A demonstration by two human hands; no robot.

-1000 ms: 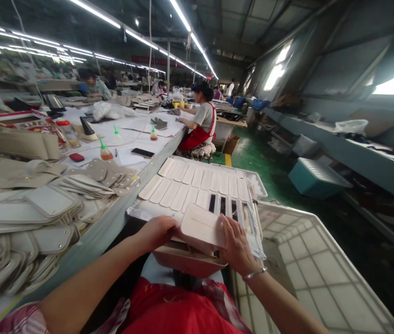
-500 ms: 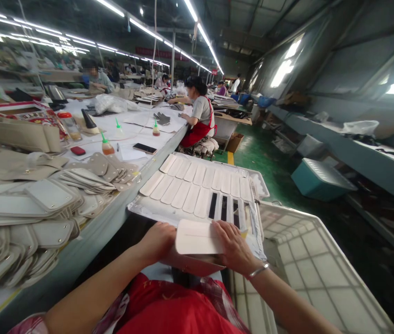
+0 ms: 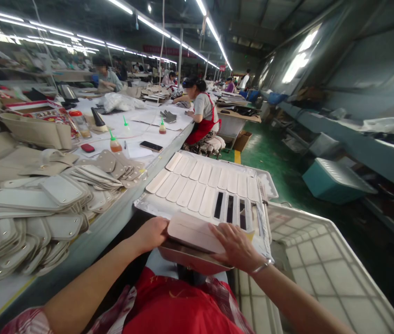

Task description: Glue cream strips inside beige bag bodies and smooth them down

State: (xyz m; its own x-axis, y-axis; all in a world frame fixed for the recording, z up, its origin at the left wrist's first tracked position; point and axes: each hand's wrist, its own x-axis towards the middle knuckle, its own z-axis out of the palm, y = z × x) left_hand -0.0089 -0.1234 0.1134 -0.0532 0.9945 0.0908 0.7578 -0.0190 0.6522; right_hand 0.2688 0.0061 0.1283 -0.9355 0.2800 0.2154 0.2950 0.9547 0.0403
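Observation:
A pale, round-cornered leather piece (image 3: pixel 191 230) lies tilted between my hands, at the near edge of a white-covered board. My left hand (image 3: pixel 153 234) is closed on its left end, with the fingertips hidden. Across its right end lies my right hand (image 3: pixel 235 246), fingers over the top and the thumb along the near edge. Below the piece is a pale box-like surface (image 3: pixel 195 260). On the board (image 3: pixel 155 203), rows of similar cream leather strips (image 3: pixel 186 192) lie side by side. Several dark strips (image 3: pixel 230 208) lie at the board's near right.
Stacks of pale leather parts with metal studs (image 3: pixel 40 204) cover the table at left. Glue bottles (image 3: pixel 115 144) and a phone (image 3: pixel 151 146) lie beyond. A white plastic crate (image 3: pixel 322 250) stands at right. A co-worker in a red apron (image 3: pixel 203 116) sits ahead.
The leather piece has tilted, its top face now darker and angled away from the light. Both hands stay on it. The view has shifted slightly left.

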